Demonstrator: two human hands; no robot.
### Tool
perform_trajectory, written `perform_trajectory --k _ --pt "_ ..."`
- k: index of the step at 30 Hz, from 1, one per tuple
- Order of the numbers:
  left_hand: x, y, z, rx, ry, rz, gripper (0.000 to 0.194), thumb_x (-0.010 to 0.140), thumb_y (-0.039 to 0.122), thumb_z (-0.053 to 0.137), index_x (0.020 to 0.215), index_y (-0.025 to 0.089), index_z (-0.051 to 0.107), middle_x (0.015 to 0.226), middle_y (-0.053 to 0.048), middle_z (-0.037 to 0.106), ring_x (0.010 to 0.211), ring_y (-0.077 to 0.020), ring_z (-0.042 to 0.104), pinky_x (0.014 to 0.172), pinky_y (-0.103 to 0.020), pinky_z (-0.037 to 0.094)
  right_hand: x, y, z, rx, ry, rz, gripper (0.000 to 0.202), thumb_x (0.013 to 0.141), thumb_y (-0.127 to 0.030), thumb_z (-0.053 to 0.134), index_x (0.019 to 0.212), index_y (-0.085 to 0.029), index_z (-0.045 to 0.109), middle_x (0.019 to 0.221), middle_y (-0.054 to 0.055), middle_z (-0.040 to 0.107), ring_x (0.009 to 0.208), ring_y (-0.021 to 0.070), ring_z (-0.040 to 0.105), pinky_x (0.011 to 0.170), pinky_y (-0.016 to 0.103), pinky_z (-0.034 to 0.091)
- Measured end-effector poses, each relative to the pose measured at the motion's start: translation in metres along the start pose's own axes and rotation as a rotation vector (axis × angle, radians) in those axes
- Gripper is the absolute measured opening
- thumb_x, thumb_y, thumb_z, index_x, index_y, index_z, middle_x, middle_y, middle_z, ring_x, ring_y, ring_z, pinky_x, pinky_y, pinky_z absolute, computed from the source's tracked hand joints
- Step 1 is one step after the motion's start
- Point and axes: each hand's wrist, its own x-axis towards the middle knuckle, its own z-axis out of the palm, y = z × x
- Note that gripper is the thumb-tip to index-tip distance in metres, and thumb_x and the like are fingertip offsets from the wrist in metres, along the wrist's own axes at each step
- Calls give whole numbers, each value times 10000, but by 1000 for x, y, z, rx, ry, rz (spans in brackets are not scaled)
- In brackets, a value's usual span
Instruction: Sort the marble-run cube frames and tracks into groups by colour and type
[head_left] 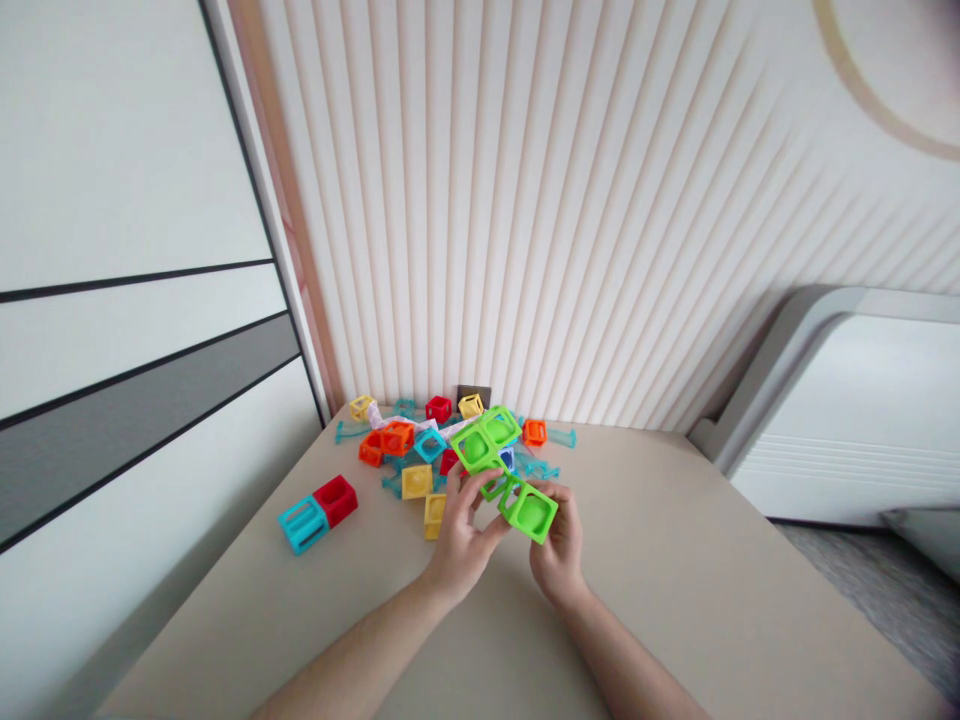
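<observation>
My left hand is closed around a joined piece of bright green hollow cubes, held above the table. My right hand grips another green hollow cube from behind and the right side. The two green parts meet or overlap between my hands; whether they are locked together I cannot tell. Just left of my left hand lie two yellow cubes, one upper and one lower, the lower partly hidden by the hand. Blue and red blocks show behind the green ones.
A joined light-blue and red block pair lies at the left of the beige table. Orange cubes, a blue cube, a red cube and translucent teal pieces are scattered near the ribbed wall. One orange cube sits right.
</observation>
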Motion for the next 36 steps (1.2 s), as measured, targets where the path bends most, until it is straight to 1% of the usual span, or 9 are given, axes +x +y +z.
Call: perform_trajectory --k 6,10,13,16,19,22,26,29,36 --pt "-1 -2 -2 35 0 16 418 846 335 771 1246 343 649 1370 -66 418 1276 -262 551 1079 -389 505 3 -5 2 -24 20 -30 144 960 -386 594 1008 -255 555 878 25 618 784 201 604 708 311 504" --pt "-1 -3 -1 24 -12 23 445 844 326 775 1266 346 634 1381 -69 408 1292 -267 542 1085 -399 505 3 -9 3 -40 34 -12 125 962 -371 584 986 -253 550 840 14 614 738 188 589 683 301 494" --pt "-1 -4 0 16 -23 51 504 823 322 798 1291 349 614 1370 -70 415 1308 -275 529 1088 -410 504 1 -10 2 -49 51 40 156 942 -384 611 1004 -249 564 846 20 638 739 195 597 688 318 501" --pt "1 -5 -2 34 -3 68 541 821 336 798 1322 349 593 1378 -77 421 1330 -291 512 1079 -422 508 4 -8 -1 -17 139 104 200 956 -439 581 1007 -246 573 803 6 625 678 183 592 646 316 494" --pt "1 -6 -4 109 19 76 519 846 358 768 1333 347 589 1392 -83 433 1345 -301 496 1086 -447 495 11 -8 -3 63 244 216 231 977 -476 543 1021 -250 567 701 -40 559 540 132 501 520 250 416" --pt "0 -7 -7 196 17 94 506 863 369 748 1341 343 582 1399 -89 439 1344 -298 496 1101 -461 474 17 -8 -4 72 300 329 303 926 -510 605 1068 -243 586 647 -61 544 471 101 418 454 213 331" --pt "-3 -6 -8 307 -14 141 531 853 391 755 1352 359 577 1439 -85 415 1347 -298 499 1101 -457 470 19 -11 -2 33 234 435 422 861 -443 653 1218 -224 600 644 -46 603 498 118 476 478 218 345" --pt "-2 -2 -8 398 1 176 515 852 407 752 1340 360 594 1458 -83 409 1352 -301 497 1104 -455 465 20 -14 -1 7 212 454 378 833 -378 646 1158 -185 650 661 -25 621 503 114 470 462 220 323" --pt "0 0 -7 474 -11 196 410 885 359 720 1286 353 635 1418 -75 446 1342 -281 505 1107 -437 457 25 -11 -3 20 226 559 372 799 -392 670 1094 -164 664 489 -102 421 428 84 318 418 207 233"
